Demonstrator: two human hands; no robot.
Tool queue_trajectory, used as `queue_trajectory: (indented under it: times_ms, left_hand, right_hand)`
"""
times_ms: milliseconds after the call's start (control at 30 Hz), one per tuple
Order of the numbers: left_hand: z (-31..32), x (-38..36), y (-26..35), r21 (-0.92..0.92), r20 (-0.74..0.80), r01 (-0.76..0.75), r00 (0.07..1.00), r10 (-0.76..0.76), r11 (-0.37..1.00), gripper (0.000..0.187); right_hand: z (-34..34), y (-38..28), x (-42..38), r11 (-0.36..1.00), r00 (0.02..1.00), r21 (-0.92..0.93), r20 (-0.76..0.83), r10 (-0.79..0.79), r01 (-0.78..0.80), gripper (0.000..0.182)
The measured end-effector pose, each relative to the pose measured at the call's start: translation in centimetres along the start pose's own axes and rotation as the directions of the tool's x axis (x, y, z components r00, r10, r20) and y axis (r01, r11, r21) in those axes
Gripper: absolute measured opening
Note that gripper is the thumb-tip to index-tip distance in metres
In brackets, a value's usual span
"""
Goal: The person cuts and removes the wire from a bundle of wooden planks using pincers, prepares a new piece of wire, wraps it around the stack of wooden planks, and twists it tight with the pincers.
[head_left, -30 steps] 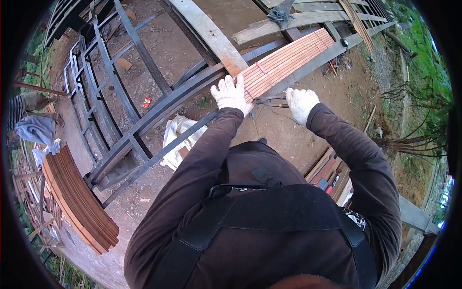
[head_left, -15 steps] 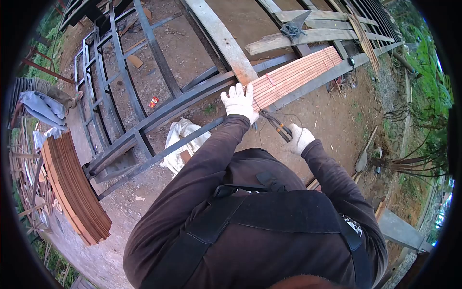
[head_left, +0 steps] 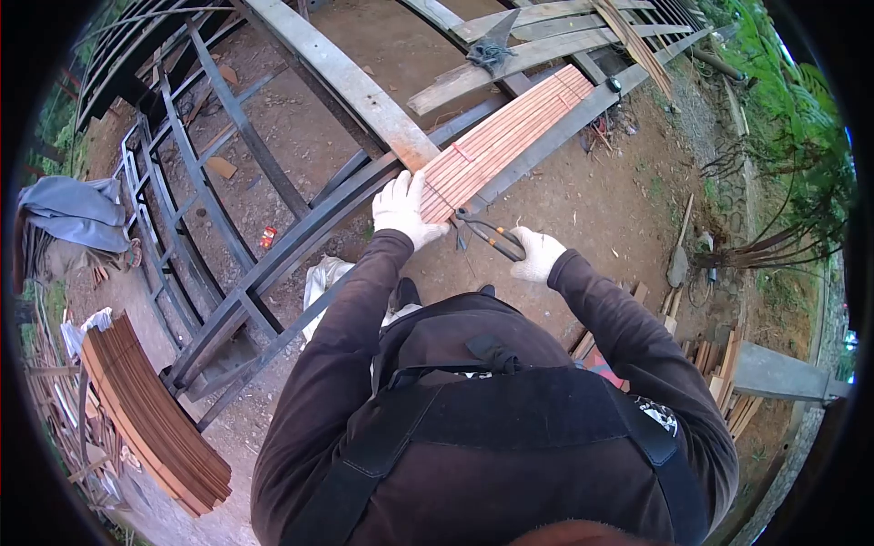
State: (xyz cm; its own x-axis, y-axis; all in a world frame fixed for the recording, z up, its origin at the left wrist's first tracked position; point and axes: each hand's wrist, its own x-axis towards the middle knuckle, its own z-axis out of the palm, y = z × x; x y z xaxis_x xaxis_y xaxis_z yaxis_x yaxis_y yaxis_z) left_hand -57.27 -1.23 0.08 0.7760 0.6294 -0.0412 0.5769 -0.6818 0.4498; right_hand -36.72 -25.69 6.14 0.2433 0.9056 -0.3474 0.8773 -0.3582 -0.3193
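A bundle of reddish wooden strips (head_left: 510,132) lies on a grey metal beam, tied with wire and a pinkish band. My left hand (head_left: 399,214), in a white glove, grips the near end of the bundle, fingers over its left edge and thumb across the end. In my gloved right hand (head_left: 539,255) are dark pincers (head_left: 492,232) with orange marks on the handles. Their jaws meet the bundle's near corner by my left thumb, where thin wire hangs down. Whether the jaws bite on the wire is too small to tell.
Welded metal frames (head_left: 228,118) spread over the ground to the left. Grey planks (head_left: 537,59) lie across beams at the back. Another stack of brown strips (head_left: 155,409) stands at lower left, near a bending person (head_left: 77,218). A shovel (head_left: 679,259) lies to the right.
My view has shifted, so the bundle and frames sit further left. Both hands stay at the bundle's near end, pincers still in the right. The person at left has bent over further.
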Motion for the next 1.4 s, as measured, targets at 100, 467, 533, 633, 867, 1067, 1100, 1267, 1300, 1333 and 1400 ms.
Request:
queue_trajectory:
  times_ms: [100,467,533,633,867,1067,1100,1267,1300,1333,1400]
  left_hand:
    - [1.8,-2.5,-2.0,-0.089,-0.239,-0.057,0.97,0.034,0.994,0.112]
    - [0.6,-10.5,4.1,-0.492,-0.319,-0.358,0.922,0.218,0.793,0.073]
    - [1.9,-8.2,5.6,-0.335,-0.389,-0.512,0.84,0.379,0.791,0.076]
    - [2.9,-5.2,7.3,-0.067,-0.246,-0.544,0.821,0.515,0.836,0.086]
    - [2.7,0.2,8.7,-0.283,-0.092,-0.692,0.709,0.7,0.664,0.052]
    - [2.2,-1.6,6.3,-0.875,-0.101,-0.203,0.965,0.244,0.439,0.023]
    - [3.1,0.1,4.8,-0.986,0.075,0.078,0.997,-0.025,0.15,0.031]
    - [-0.8,6.7,0.6,-0.842,0.363,0.435,0.894,-0.262,0.319,0.057]
    - [0.1,7.3,-1.4,-0.787,0.364,0.402,0.915,-0.174,0.468,0.059]
    - [0.8,8.2,-2.4,-0.72,0.37,0.345,0.925,-0.087,0.602,0.061]
    - [-2.7,7.3,-0.6,-0.584,0.509,0.433,0.854,-0.106,0.687,0.063]
  right_hand:
    - [-4.8,-4.7,-0.3,0.863,0.983,-0.496,-0.182,0.007,-0.097,0.049]
    - [-0.9,0.6,0.8,0.164,0.66,0.65,0.751,0.007,-0.742,0.021]
    - [-0.9,0.3,0.8,0.121,0.651,0.653,0.757,-0.056,-0.748,0.02]
    - [-1.6,-0.3,0.5,0.119,0.623,0.615,0.782,0.036,-0.779,0.021]
    - [-2.8,-0.3,0.5,0.345,0.735,0.672,0.673,0.087,-0.656,0.034]
    - [-2.3,-1.0,-0.7,0.249,0.757,0.727,0.652,0.04,-0.639,0.027]
    - [-2.2,-1.1,-0.9,0.299,0.771,0.722,0.63,0.088,-0.624,0.032]
    - [-6.5,-4.6,-1.7,0.923,0.815,0.086,0.506,0.283,-0.374,0.051]
    - [-4.0,-3.7,-1.7,0.934,0.915,0.046,0.224,0.335,-0.353,0.041]
    - [-1.2,-3.3,-1.3,0.937,0.935,-0.013,-0.074,0.348,-0.35,0.031]
    - [-0.4,-3.5,-1.9,0.953,0.879,-0.279,-0.476,-0.032,-0.116,0.02]
